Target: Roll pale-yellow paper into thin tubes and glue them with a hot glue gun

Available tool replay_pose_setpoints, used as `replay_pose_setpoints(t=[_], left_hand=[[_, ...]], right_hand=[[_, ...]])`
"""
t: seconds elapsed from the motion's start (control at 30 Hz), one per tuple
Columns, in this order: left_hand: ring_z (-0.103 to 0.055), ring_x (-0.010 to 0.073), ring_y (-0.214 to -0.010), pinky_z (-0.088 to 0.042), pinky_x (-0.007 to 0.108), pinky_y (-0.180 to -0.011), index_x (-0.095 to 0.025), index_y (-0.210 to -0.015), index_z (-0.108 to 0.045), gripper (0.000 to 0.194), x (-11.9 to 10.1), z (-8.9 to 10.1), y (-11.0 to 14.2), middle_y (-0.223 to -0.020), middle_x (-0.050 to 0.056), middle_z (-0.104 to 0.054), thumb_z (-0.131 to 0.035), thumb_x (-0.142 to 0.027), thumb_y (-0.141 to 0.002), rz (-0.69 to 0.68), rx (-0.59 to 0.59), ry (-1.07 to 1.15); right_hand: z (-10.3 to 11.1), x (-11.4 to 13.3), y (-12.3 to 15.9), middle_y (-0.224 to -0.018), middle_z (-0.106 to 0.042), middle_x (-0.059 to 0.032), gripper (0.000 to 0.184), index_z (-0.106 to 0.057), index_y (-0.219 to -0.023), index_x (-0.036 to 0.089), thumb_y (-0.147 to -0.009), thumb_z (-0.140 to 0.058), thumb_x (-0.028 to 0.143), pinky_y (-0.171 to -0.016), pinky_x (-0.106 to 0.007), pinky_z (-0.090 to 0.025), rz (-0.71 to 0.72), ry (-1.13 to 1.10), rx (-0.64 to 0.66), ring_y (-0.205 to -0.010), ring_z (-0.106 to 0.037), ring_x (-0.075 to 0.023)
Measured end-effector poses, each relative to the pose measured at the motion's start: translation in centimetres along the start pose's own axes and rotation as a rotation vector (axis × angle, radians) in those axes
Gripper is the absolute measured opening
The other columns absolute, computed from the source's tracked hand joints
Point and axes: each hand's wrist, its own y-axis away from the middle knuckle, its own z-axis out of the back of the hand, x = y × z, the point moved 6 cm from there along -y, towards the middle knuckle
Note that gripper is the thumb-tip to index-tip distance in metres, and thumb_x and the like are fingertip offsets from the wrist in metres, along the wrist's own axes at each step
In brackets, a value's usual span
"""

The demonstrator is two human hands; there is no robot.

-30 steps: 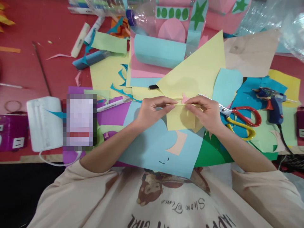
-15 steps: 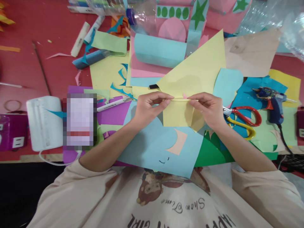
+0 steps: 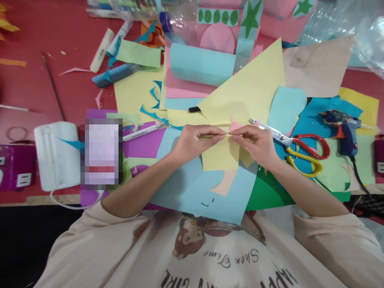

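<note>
Pale yellow paper (image 3: 220, 154) (folded along its top), edge pinched by left hand (image 3: 192, 142) and right hand (image 3: 258, 144).

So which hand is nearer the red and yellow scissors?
The right hand: it pinches the yellow paper just left of the scissors. The left hand pinches it farther left.

red table (image 3: 36, 84) carries the clutter. directly on it: white marker (image 3: 102, 50) and thin dark stick (image 3: 53, 86) at upper left, paper scraps near them, white case (image 3: 57, 154) and purple box (image 3: 15, 166) at left edge, rubber band (image 3: 16, 134) beside. overlapping coloured paper sheets (image 3: 135, 92) cover the middle; scissors (image 3: 300, 148) and blue glue gun (image 3: 345, 128) lie on the sheets at right.
</note>
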Motion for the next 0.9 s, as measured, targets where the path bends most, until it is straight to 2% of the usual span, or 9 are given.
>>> replay_pose_setpoints(t=[0.13,0.3,0.6,0.9], left_hand=[[-0.072,0.0147,-0.077,-0.058,0.021,-0.072,-0.02,-0.083,-0.077,0.013,0.1,0.0,0.0,-0.084,0.001,-0.077,-0.068,-0.03,-0.079,0.001,0.004,-0.023],[-0.072,0.0147,-0.078,-0.057,0.021,-0.073,-0.02,-0.083,-0.077,0.013,0.0,0.1,-0.1,-0.084,0.002,-0.077,-0.068,-0.029,-0.079,-0.002,0.008,-0.025],[-0.072,0.0167,-0.08,-0.056,0.021,-0.069,-0.02,-0.089,-0.077,0.029,1.1,0.1,-0.4,-0.089,0.006,-0.077,-0.07,-0.044,-0.076,0.122,0.086,0.092],[-0.071,0.015,-0.075,-0.054,0.02,-0.067,-0.02,-0.083,-0.077,0.021,0.6,-0.4,-0.2,-0.082,0.003,-0.077,-0.067,-0.038,-0.079,0.047,0.092,-0.025]], right_hand=[[0.0,0.0,0.0,-0.076,-0.074,-0.0008,0.01,-0.073,-0.079,0.022,-0.08,-0.067,0.03,-0.061,-0.026,-0.055,-0.012,-0.006,0.0,-0.065,-0.065,-0.0119],[-0.3,0.0,0.1,-0.081,-0.074,-0.0007,0.008,-0.073,-0.084,0.022,-0.081,-0.066,0.025,-0.062,-0.024,-0.054,-0.003,-0.015,0.014,-0.068,-0.065,-0.0103],[-0.2,-0.3,0.4,-0.078,-0.073,-0.0007,0.007,-0.07,-0.083,0.021,-0.081,-0.064,0.024,-0.06,-0.024,-0.053,-0.026,-0.041,-0.057,-0.067,-0.065,-0.0112],[-1.0,-0.5,0.7,-0.078,-0.07,-0.0008,0.006,-0.064,-0.084,0.02,-0.082,-0.062,0.025,-0.06,-0.025,-0.051,-0.031,-0.003,0.014,-0.067,-0.062,-0.0106]])
